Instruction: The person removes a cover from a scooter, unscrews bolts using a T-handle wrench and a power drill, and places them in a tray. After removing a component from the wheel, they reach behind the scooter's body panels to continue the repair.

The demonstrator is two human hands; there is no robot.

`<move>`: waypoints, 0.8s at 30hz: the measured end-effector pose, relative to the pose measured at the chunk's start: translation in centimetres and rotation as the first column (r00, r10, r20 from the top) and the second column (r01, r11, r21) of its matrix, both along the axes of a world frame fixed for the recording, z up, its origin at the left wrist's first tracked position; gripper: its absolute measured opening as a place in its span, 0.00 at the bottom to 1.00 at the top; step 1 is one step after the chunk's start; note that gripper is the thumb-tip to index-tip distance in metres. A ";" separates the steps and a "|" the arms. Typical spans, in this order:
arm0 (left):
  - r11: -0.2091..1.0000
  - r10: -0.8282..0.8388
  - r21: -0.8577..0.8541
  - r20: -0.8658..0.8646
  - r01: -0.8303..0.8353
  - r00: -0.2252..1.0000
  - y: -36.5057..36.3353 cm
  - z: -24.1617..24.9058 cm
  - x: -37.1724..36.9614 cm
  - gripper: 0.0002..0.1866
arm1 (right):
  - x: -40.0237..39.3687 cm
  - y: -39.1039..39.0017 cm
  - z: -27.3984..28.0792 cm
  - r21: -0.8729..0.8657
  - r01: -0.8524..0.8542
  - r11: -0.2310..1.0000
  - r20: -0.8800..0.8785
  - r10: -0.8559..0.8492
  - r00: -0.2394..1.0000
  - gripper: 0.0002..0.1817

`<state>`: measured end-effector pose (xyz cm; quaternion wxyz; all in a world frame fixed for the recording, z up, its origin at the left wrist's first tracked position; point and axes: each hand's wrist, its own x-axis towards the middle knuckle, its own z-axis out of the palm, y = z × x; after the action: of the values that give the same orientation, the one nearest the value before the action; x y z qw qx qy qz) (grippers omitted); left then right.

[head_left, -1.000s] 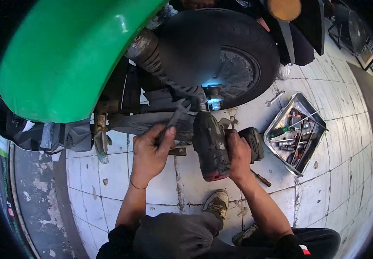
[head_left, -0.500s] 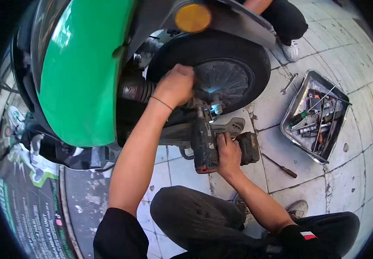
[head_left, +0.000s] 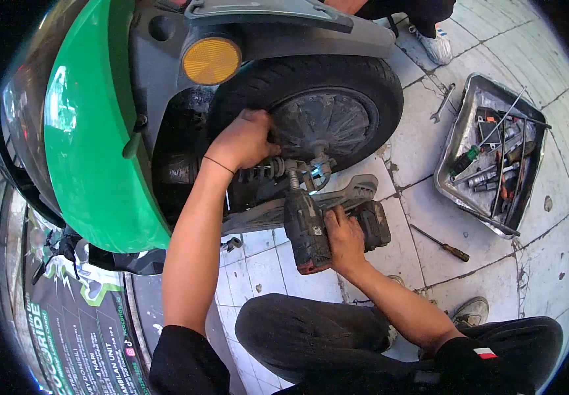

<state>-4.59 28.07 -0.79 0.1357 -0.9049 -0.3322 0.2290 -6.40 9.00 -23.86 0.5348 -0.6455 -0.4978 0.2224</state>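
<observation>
The body panel (head_left: pixel 90 151) is glossy bright green, and the round reflector (head_left: pixel 211 60) is orange with a fine lined pattern. The tyre (head_left: pixel 387 108) is black, its wheel cover (head_left: pixel 330 118) grey with radiating ribs. The power driver (head_left: pixel 305 227) is black, red at its rear end. Near the left edge of the silver tray (head_left: pixel 487 95), a screwdriver handle (head_left: pixel 465 161) is green and black. White tiles (head_left: pixel 472 283) show dark joints and stains. The black right sleeve (head_left: pixel 454 359) bears a red-and-white patch (head_left: pixel 485 353).
</observation>
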 end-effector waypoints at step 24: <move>0.984 0.038 -0.160 -0.222 -0.075 0.974 2.1 -5.2 1.5 0.30 | -0.2 0.4 -0.8 0.012 -0.028 1.000 -0.013 0.028 1.000 0.27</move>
<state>-3.04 30.13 -5.97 0.0880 -0.8727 -0.3205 0.3577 -6.60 9.38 -24.61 0.5387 -0.6338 -0.5046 0.2314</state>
